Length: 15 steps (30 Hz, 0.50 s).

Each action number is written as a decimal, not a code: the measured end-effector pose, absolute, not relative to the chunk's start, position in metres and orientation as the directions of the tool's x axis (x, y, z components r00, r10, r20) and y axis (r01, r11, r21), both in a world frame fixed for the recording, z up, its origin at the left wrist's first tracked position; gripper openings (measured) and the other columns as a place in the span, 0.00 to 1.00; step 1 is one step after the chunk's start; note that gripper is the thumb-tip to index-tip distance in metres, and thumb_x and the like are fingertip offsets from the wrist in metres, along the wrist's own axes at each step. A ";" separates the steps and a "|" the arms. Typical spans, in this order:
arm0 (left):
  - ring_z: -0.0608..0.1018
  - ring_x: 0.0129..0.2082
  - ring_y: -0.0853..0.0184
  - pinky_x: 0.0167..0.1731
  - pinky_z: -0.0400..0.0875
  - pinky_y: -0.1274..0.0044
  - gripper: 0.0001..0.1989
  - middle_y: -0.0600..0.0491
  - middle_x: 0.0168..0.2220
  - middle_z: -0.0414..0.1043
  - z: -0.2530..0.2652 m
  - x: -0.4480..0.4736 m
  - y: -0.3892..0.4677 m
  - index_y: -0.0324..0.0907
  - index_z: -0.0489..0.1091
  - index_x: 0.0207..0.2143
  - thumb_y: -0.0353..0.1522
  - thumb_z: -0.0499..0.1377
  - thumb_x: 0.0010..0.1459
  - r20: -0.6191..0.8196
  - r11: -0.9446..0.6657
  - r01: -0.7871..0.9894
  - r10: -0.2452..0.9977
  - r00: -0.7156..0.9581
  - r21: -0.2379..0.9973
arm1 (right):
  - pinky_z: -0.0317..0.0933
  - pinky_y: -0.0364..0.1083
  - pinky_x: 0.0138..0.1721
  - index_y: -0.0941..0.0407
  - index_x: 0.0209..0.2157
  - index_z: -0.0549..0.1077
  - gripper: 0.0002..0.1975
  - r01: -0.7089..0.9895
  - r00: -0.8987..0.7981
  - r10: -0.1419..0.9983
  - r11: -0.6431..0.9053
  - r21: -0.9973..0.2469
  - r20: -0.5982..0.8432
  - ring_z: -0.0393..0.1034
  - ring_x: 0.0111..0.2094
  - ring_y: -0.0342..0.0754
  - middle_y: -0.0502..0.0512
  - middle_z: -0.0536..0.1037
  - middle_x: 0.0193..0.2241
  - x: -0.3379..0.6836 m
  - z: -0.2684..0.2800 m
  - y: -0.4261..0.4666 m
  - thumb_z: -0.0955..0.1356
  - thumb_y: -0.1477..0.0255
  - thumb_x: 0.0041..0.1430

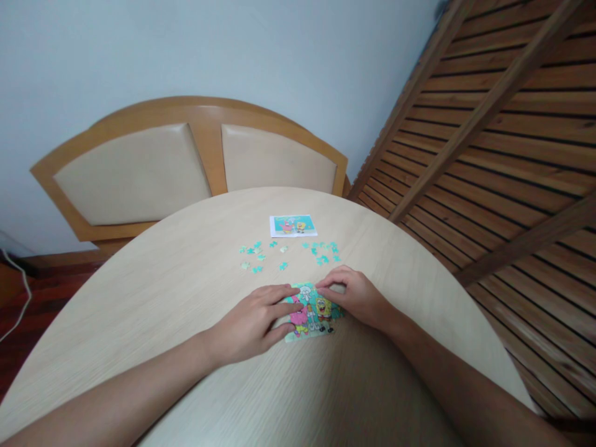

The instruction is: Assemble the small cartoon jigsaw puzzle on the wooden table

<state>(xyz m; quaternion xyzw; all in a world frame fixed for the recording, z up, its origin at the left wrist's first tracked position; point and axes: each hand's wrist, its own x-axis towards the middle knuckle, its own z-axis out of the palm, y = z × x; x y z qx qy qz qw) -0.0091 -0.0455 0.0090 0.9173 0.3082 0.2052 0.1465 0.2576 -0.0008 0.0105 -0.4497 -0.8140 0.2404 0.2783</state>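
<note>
A partly joined jigsaw puzzle (pixel 310 316) with cartoon figures, one pink and one yellow, lies on the round wooden table (pixel 195 248). My left hand (pixel 256 320) rests at its left side, fingers apart and laid over the pink figure's part. At the upper right edge, the thumb and forefinger of my right hand (pixel 356 295) are pinched together; what sits between the tips, if anything, is too small to make out. More of the puzzle's right side is hidden under that hand.
Loose puzzle pieces (pixel 257 250) are scattered beyond my left hand, and another group of pieces (pixel 325 249) lies beyond my right. Behind them is a picture card (pixel 293 226). A padded bench back (pixel 215 149) stands past the table; a slatted wooden panel (pixel 493 124) rises at the right.
</note>
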 end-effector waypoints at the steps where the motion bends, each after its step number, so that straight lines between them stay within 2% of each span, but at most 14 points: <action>1: 0.70 0.61 0.57 0.60 0.66 0.62 0.19 0.47 0.61 0.68 0.009 -0.009 -0.045 0.49 0.68 0.60 0.36 0.57 0.68 0.288 -0.769 0.502 0.623 0.727 0.395 | 0.67 0.50 0.45 0.52 0.33 0.82 0.05 0.600 -0.442 0.866 0.478 -0.642 0.233 0.75 0.40 0.51 0.53 0.83 0.35 0.258 0.010 0.000 0.72 0.68 0.59; 15: 0.70 0.61 0.57 0.60 0.66 0.62 0.18 0.47 0.61 0.68 0.010 -0.009 -0.046 0.48 0.69 0.59 0.35 0.57 0.68 0.275 -0.767 0.507 0.624 0.731 0.393 | 0.66 0.51 0.46 0.53 0.33 0.81 0.06 0.587 -0.492 0.825 0.551 -0.593 0.279 0.74 0.39 0.51 0.53 0.83 0.33 0.258 0.007 0.002 0.71 0.68 0.60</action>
